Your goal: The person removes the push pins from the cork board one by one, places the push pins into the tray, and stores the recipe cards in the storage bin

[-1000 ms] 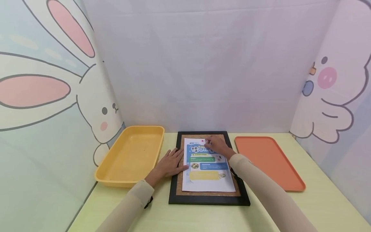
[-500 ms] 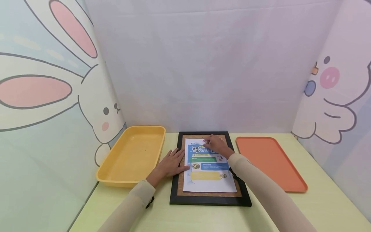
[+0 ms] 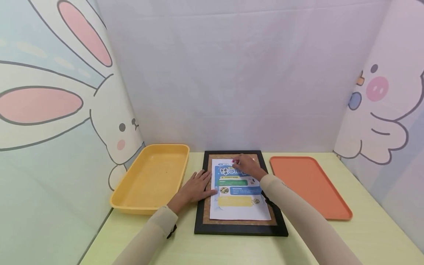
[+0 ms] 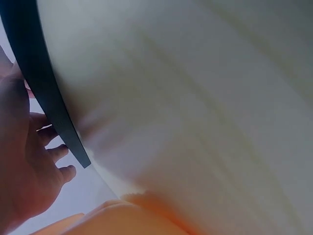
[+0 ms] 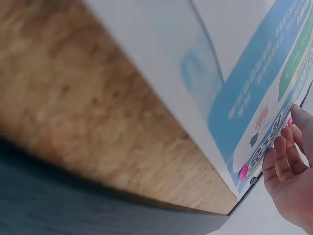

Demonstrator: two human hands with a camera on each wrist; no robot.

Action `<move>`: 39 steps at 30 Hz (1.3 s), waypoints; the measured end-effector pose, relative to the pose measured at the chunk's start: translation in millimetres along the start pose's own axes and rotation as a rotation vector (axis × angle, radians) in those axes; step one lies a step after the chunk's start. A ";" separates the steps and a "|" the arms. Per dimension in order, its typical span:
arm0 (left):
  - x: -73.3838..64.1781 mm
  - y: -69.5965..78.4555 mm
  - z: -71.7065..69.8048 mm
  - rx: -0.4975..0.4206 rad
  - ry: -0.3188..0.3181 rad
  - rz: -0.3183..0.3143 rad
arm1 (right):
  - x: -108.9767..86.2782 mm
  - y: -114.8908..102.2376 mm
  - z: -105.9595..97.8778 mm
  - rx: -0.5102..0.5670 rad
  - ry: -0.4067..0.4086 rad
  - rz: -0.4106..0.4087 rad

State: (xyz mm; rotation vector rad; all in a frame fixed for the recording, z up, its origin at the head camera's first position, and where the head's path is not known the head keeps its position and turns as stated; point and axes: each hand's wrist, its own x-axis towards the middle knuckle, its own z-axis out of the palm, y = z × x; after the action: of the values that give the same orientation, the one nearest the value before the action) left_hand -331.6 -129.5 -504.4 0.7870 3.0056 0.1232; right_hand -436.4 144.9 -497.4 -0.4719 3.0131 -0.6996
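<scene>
A printed poster sheet (image 3: pixel 240 212) lies on a cork board (image 3: pixel 238 221) with a black frame (image 3: pixel 241 230). My left hand (image 3: pixel 195 187) rests across the frame's left side, fingers spread, the thumb on the sheet's edge; the left wrist view shows this hand (image 4: pixel 29 161) beside the dark frame bar (image 4: pixel 51 93). My right hand (image 3: pixel 247 165) is at the sheet's top edge, its fingertips pinching a pink push pin (image 5: pixel 290 121). Another pink push pin (image 5: pixel 243 172) sits near the sheet's top right corner.
A deep yellow tray (image 3: pixel 155 176) stands left of the board. On the right lies a shallow orange tray (image 3: pixel 308 186). The pale yellow table (image 3: pixel 212 250) meets a white fabric wall (image 3: pixel 238 81) at the back.
My right fingertips have moved slightly left onto the pink push pin, which showed just beside them before. My left hand stays in place; the head view has shifted a little.
</scene>
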 end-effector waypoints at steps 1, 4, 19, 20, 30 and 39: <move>-0.3 0.1 0.1 0.003 -0.002 -0.001 | 0.9 0.6 0.5 0.006 -0.003 0.001; -1.2 0.7 0.3 0.004 -0.003 0.000 | 3.1 2.0 1.0 0.028 -0.003 0.008; 1.5 0.3 3.6 -0.003 -0.006 -0.003 | 8.2 2.5 0.5 0.083 0.000 0.044; 1.5 0.5 3.9 -0.001 -0.007 -0.002 | 8.6 3.0 0.6 0.088 0.002 0.050; 2.2 2.6 5.7 0.010 -0.024 -0.023 | 7.1 10.3 -0.4 0.139 0.017 0.035; 3.6 2.6 6.6 0.020 -0.027 -0.025 | 7.6 11.2 -1.6 0.177 0.022 0.093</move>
State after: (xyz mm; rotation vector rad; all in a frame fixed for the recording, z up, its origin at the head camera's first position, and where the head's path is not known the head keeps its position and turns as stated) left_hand -333.1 -125.0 -510.8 0.7463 2.9946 0.0815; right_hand -446.9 153.0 -500.4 -0.3178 2.9343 -0.9588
